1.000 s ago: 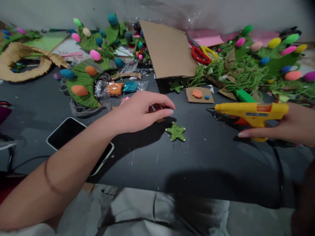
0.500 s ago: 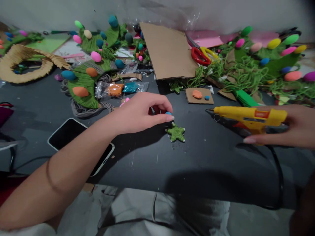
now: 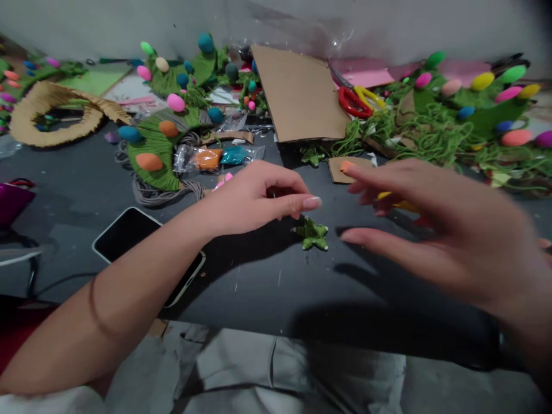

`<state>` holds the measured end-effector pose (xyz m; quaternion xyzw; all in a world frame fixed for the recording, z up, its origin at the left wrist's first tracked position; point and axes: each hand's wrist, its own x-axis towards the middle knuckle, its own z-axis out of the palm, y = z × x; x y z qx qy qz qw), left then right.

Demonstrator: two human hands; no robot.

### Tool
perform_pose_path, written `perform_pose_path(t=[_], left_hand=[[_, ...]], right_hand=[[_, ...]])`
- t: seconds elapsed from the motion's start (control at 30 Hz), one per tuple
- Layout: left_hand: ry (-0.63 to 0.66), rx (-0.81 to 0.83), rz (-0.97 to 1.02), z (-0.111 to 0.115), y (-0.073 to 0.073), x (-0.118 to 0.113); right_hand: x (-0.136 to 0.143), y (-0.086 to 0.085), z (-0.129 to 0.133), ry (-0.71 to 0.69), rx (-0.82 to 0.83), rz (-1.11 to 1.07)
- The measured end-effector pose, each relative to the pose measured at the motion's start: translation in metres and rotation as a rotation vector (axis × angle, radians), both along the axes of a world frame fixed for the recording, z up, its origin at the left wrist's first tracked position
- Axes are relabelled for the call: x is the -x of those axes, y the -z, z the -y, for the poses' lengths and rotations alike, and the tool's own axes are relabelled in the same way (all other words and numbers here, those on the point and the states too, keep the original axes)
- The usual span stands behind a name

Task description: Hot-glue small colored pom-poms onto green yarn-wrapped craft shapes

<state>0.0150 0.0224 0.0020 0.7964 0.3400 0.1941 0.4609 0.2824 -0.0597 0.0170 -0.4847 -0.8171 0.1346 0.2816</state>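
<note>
My left hand (image 3: pixel 263 198) is closed in a pinch just above the upper edge of a green yarn-wrapped star (image 3: pixel 314 234). The small blue clay ball seen in its fingertips earlier is hidden behind the thumb now. To the right, my right hand (image 3: pixel 440 230) is open, thumb and fingers apart, and slightly blurred. Behind its fingers a yellow part of the glue gun (image 3: pixel 399 202) shows on the table; the rest is covered. A small cardboard piece (image 3: pixel 340 174) with orange clay (image 3: pixel 346 165) lies beyond the right fingertips.
A phone (image 3: pixel 129 233) lies under my left forearm. Farther back are packets of clay (image 3: pixel 208 158), a large cardboard sheet (image 3: pixel 302 98), red-handled scissors (image 3: pixel 354 103), tangled green yarn (image 3: pixel 422 135), yarn-wrapped shapes with coloured balls (image 3: pixel 150 144) and a straw-coloured ring (image 3: pixel 26 123).
My right hand has let go of the glue gun, opened and moved left toward the star. My left hand has turned slightly, its thumb now covering the blue ball's place.
</note>
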Motion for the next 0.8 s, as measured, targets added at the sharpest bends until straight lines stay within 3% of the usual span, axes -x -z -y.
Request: perform_pose_path(t=[0.07, 0.17, 0.3, 0.47, 0.57, 0.8], left_hand=[[-0.009, 0.013, 0.018, 0.001, 0.001, -0.001], [-0.005, 0.047, 0.023, 0.002, 0.003, -0.003], [0.014, 0.104, 0.009, 0.002, 0.001, -0.003], [-0.031, -0.136, -0.236, -0.004, -0.008, 0.007], [0.008, -0.218, -0.335, -0.011, -0.014, 0.017], [0.18, -0.264, -0.34, -0.011, -0.008, 0.018]], right_hand=[[0.035, 0.009, -0.007, -0.081, -0.096, -0.038], [0.053, 0.022, -0.016, -0.076, -0.112, -0.109], [0.041, 0.03, -0.02, -0.034, -0.084, -0.173], [0.026, 0.039, -0.026, -0.006, 0.054, -0.127], [0.025, 0.044, -0.029, -0.028, 0.153, -0.102], [0.028, 0.044, -0.029, -0.084, 0.102, -0.105]])
